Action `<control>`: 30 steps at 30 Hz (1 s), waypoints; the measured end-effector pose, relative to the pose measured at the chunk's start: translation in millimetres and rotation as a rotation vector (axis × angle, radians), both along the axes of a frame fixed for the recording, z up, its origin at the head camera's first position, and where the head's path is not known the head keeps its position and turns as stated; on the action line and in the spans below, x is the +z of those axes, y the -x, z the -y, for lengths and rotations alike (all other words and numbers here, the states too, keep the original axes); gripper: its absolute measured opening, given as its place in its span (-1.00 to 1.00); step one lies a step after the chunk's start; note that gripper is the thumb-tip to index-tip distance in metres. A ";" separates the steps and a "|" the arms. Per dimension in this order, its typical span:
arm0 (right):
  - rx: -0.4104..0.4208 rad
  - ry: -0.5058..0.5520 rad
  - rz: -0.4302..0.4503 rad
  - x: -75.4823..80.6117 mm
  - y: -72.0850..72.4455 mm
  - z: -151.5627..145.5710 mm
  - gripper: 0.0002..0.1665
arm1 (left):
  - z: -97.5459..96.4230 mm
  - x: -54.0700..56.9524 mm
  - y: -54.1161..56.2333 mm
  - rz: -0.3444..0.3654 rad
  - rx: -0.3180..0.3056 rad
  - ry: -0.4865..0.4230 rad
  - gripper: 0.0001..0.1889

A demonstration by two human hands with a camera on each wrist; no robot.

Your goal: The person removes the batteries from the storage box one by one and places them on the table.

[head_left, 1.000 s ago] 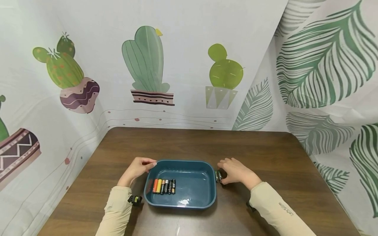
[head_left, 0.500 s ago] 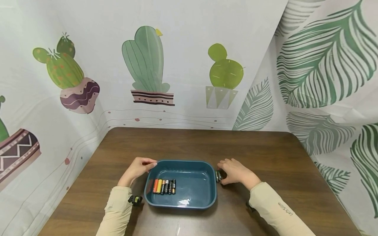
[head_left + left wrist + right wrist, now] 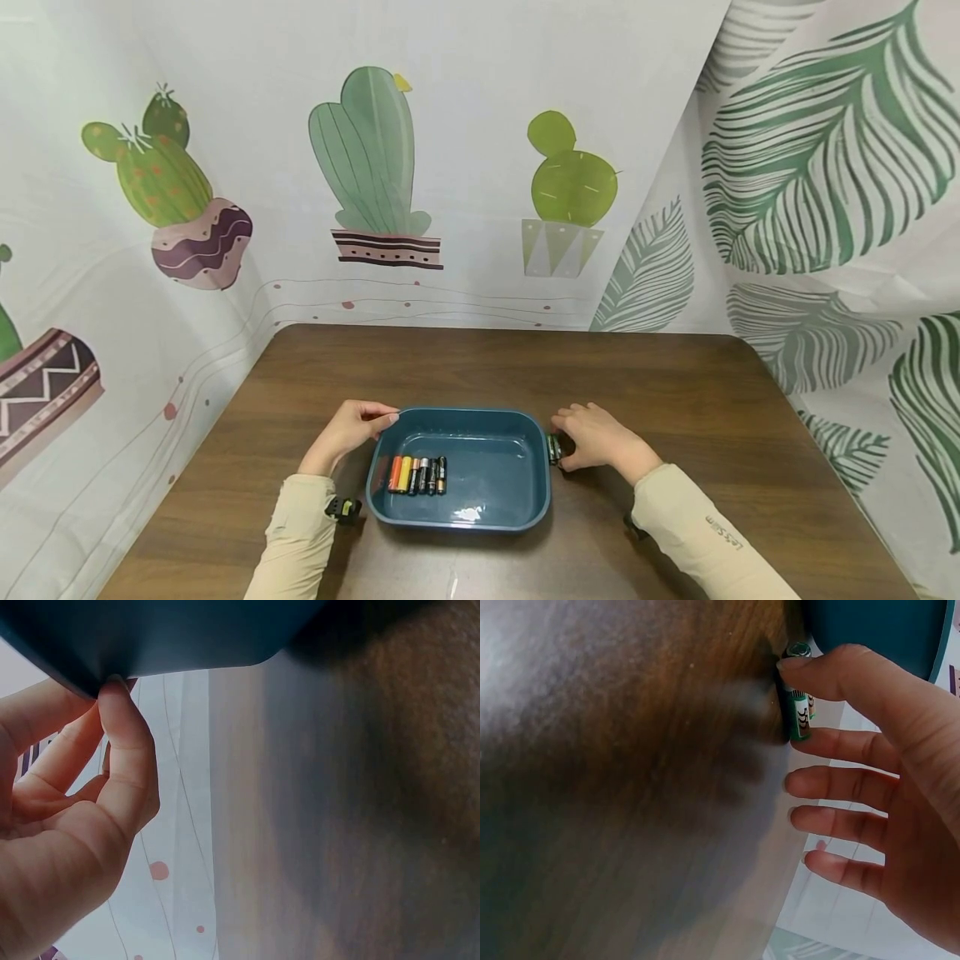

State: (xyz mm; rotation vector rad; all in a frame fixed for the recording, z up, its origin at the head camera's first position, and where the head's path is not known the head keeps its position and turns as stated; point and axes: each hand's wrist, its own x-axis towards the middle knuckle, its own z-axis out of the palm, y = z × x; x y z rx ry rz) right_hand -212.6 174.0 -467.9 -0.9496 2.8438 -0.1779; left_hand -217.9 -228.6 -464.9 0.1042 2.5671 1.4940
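A blue rectangular tray (image 3: 495, 475) rests on the table. My left hand (image 3: 348, 433) pinches its rim at the far left corner; the left wrist view shows thumb and fingers (image 3: 129, 739) meeting at that edge. Inside, along the left, lies a row of several batteries (image 3: 405, 474), one red-orange, one yellow, the others mostly dark. To the right of the tray my right hand (image 3: 600, 437) holds a green battery (image 3: 801, 720) by its ends between thumb and index finger. Part of another battery (image 3: 812, 705) shows behind it. The other right fingers are loosely bent.
The brown wooden table (image 3: 675, 392) extends around the tray. Behind it hangs a white cloth (image 3: 480, 167) printed with cacti, with a leaf-patterned cloth (image 3: 810, 200) at the right. Wrist-worn cameras (image 3: 345, 509) sit low beside the tray.
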 end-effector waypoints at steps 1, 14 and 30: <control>-0.001 0.001 0.001 -0.2 0.1 0.0 -0.26 | 0.1 -0.2 0.0 0.001 0.000 0.000 -0.79; -0.012 -0.010 0.003 0.0 0.5 0.2 -0.23 | -0.2 0.5 -0.6 0.005 0.000 0.006 -0.78; -0.014 -0.014 0.015 5.2 -0.2 0.7 -0.20 | 1.1 -1.5 0.7 0.004 -0.011 0.005 -0.78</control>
